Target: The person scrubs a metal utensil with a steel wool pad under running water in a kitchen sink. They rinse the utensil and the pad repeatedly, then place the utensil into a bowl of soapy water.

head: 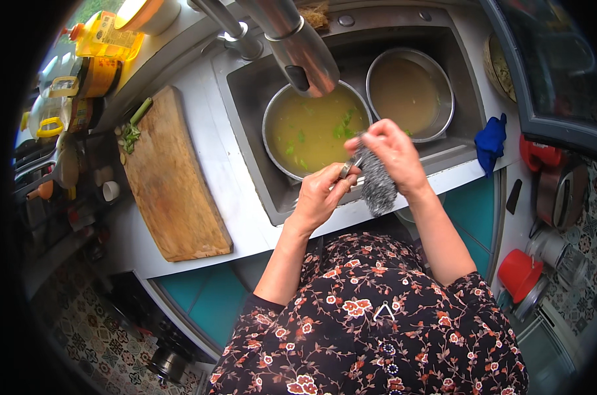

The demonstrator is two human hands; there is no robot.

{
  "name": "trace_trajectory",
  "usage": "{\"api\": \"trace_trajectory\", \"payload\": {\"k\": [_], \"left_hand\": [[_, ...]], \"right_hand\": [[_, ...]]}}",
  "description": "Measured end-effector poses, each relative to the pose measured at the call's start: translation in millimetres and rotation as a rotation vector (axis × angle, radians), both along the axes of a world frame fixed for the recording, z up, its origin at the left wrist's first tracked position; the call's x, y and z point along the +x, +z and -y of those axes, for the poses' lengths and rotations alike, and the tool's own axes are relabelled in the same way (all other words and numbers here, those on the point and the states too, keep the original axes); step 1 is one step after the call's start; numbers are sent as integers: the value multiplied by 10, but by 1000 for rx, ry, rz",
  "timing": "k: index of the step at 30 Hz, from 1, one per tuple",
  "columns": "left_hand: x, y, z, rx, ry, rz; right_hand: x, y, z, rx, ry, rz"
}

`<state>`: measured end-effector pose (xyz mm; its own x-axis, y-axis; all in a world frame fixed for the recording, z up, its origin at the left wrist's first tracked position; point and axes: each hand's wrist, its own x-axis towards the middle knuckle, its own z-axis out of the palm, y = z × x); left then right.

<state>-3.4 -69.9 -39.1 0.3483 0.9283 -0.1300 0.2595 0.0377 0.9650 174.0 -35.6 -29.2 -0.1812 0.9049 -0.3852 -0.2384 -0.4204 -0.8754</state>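
My left hand [320, 190], above the sink's front edge, pinches a small metal utensil [346, 170]; its kind I cannot tell. Its other end disappears behind a grey speckled cloth [377, 185], which my right hand [394, 155] grips by the top so that the rest hangs down. Beyond my hands, a round metal basin [267, 140] holds yellowish water with bits of green leaf afloat. To its right, a second metal basin [450, 101] contains cloudy brownish water. Both basins stand in the steel sink [251, 94].
A metal faucet [308, 59] reaches over the left basin. Left of the sink lies a wooden cutting board [172, 187] with chopped greens [130, 136]. A blue cloth [491, 140] drapes over the counter's right edge, near a dark-framed window sash [520, 89]. Oil bottles [108, 39] line the left.
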Motion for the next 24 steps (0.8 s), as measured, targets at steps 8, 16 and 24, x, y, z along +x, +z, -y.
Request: {"api": "trace_trajectory", "payload": {"k": [8, 16, 24], "left_hand": [[-106, -1386, -426, 503, -112, -525], [-137, -2536, -479, 303, -589, -1042], [39, -1293, -460, 8, -155, -505]], "right_hand": [[425, -599, 44, -203, -240, 89], [319, -831, 199, -631, -451, -428], [508, -881, 247, -503, -324, -611]]}}
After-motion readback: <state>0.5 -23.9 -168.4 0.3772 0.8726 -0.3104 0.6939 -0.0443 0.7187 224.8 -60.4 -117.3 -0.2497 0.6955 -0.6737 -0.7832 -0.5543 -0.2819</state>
